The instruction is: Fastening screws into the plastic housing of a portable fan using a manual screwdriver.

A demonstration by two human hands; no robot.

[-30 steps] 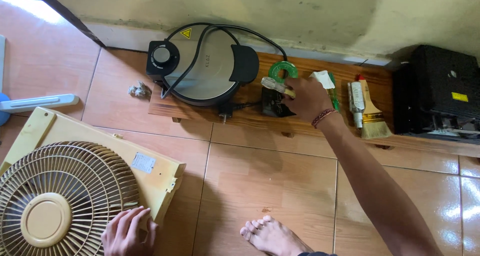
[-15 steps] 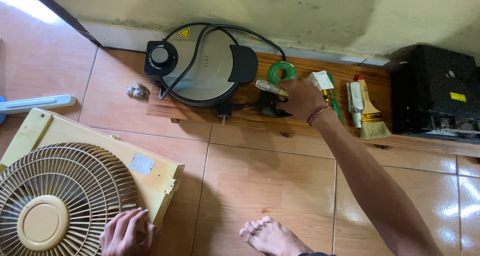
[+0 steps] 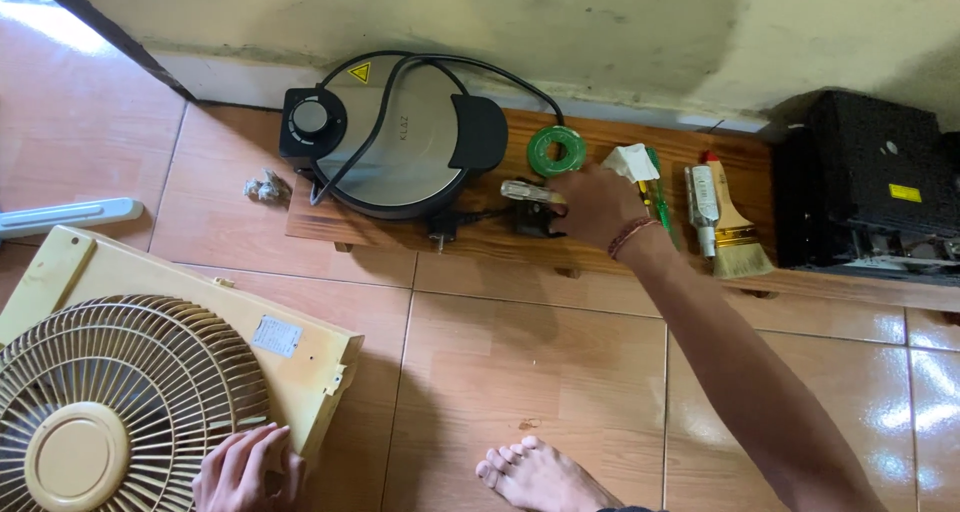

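Note:
My right hand (image 3: pixel 600 207) reaches out to a low wooden board (image 3: pixel 330 217) by the wall. Its fingertips pinch a small pale, partly clear object (image 3: pixel 522 191) just above a small black block (image 3: pixel 535 222) on the board. A green tape roll (image 3: pixel 557 152) lies flat on the board right behind the hand. My left hand (image 3: pixel 245 467) rests with fingers spread on the lower edge of a cream box fan (image 3: pixel 120 402) lying grille-up on the tiled floor.
A round black and silver electric grill (image 3: pixel 400 147) with its cord sits on the board's left. To the right lie a white piece (image 3: pixel 632 162), a green screwdriver (image 3: pixel 660 187), a small tube (image 3: pixel 702 197), a paintbrush (image 3: pixel 738 237) and a black box (image 3: pixel 870 187). My bare foot (image 3: pixel 540 477) is below.
The green tape roll left my right hand and now lies on the board. The hand moved slightly down and left with the small pale object. My left hand stayed on the fan.

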